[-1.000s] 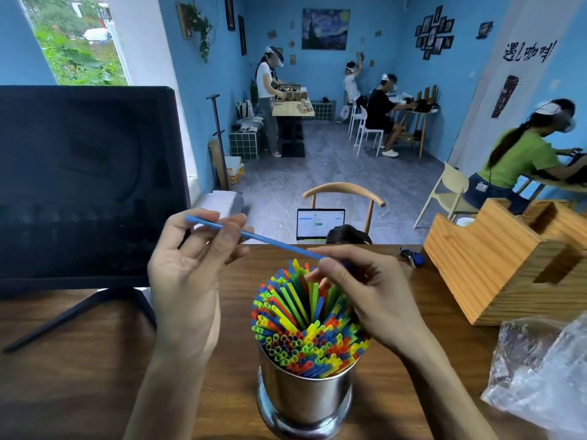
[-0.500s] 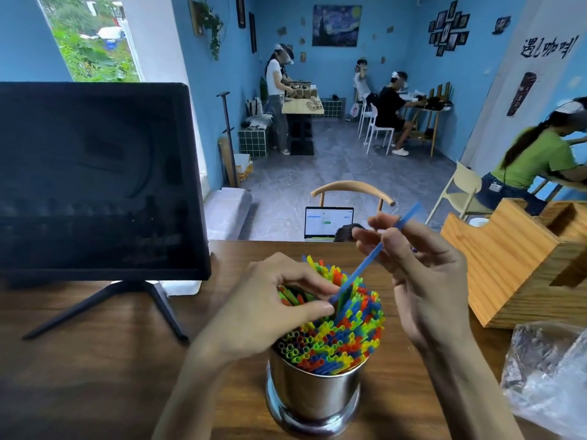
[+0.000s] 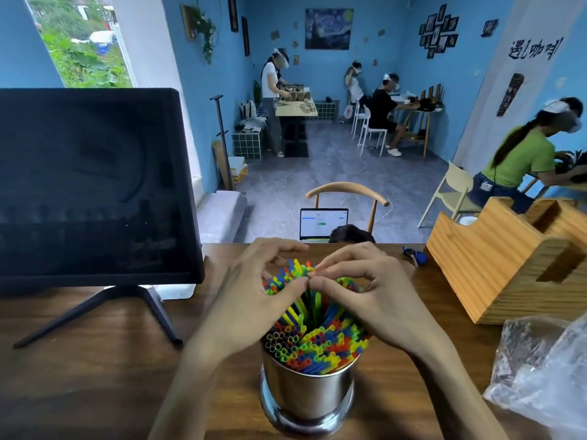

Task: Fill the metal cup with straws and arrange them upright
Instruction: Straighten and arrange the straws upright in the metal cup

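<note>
Head view: the metal cup (image 3: 306,395) stands at the lower centre of the frame on the wooden table (image 3: 79,376), packed with coloured straws (image 3: 313,341) whose open ends fan out past its rim toward the camera. Both hands meet over the far side of the bundle. The left hand (image 3: 251,300) curls its fingers round the left of the straw tops, and the right hand (image 3: 374,300) curls round the right; their thumb tips touch at the middle, so the two hands ring the upper ends. Whether any single straw is pinched cannot be told.

A dark monitor (image 3: 92,185) fills the left of the frame, and its stand leg (image 3: 158,315) reaches toward the left forearm, with a strip of bare table between. At right a wooden organiser box (image 3: 495,265) sits near the table's far edge, well apart from the cup, and a clear plastic bag (image 3: 540,376) lies in the lower right corner. A blue key fob (image 3: 414,255) rests at the far edge, just beyond the right hand.
</note>
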### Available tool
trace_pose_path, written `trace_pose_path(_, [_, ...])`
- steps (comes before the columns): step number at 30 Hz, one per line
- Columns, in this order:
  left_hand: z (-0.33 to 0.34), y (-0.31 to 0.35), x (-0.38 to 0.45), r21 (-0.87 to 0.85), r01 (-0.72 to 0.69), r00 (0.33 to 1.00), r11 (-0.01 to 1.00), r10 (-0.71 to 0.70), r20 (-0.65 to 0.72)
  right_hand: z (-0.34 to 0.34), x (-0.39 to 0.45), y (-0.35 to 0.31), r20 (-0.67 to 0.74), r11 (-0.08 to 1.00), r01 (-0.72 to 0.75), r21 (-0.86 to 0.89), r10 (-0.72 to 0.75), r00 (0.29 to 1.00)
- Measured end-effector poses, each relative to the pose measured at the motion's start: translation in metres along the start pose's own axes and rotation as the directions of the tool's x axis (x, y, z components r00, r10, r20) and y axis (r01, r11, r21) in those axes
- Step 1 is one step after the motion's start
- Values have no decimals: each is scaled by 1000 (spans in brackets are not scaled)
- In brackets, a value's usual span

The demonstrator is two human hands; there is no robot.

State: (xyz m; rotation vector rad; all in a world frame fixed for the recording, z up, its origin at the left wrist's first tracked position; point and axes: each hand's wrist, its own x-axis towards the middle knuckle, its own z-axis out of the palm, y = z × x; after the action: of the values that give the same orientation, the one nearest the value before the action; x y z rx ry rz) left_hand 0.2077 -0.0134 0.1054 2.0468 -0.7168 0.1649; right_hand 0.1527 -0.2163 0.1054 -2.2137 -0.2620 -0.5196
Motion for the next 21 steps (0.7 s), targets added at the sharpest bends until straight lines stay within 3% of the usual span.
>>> trace_pose_path(4, [3,-1,0,-42,80,986,996,-73,147,-4,2,3,13,988,-73,136,72,997])
trace_pose_path(9, [2,-2,2,-89,115,987,989,-105,118,-17,2,12,311,970,-219,101,178,933])
trace_pose_path(17, [4,-4,1,-88,182,971,979,-193,-141,-10,4,19,83,959,-265,98,257,963])
trace_pose_path(21, [2,-5,1,-59,233,963,971,-238,-123,-7,4,20,35,948,-303,103,301,953])
